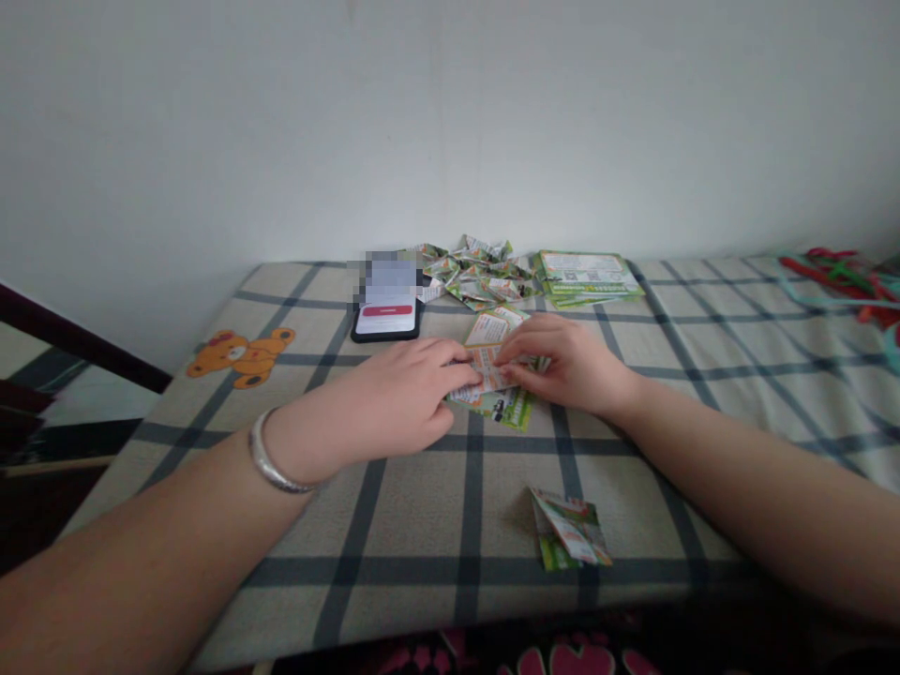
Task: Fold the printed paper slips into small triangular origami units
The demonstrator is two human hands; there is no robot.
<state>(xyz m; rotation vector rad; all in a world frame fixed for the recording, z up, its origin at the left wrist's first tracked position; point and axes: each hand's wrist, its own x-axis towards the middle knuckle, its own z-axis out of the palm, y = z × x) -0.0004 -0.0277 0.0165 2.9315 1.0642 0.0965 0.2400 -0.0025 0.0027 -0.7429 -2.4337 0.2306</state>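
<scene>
A green, white and orange printed leaflet, partly folded, lies on the checked tablecloth between my two hands. My left hand, with a silver bangle at its wrist, has its curled fingers pressed on the leaflet's left side. From the right, my right hand pinches the leaflet with thumb and fingers closed together. The fingers cover much of the fold. Nearer to me sits a separate folded leaflet, standing partly open on the cloth, apart from both hands.
Behind my hands lie a heap of folded leaflets and a stack of flat leaflets. A phone with a lit screen is left of the heap. A bear sticker is at left, colourful cords at far right. A wall stands behind the table.
</scene>
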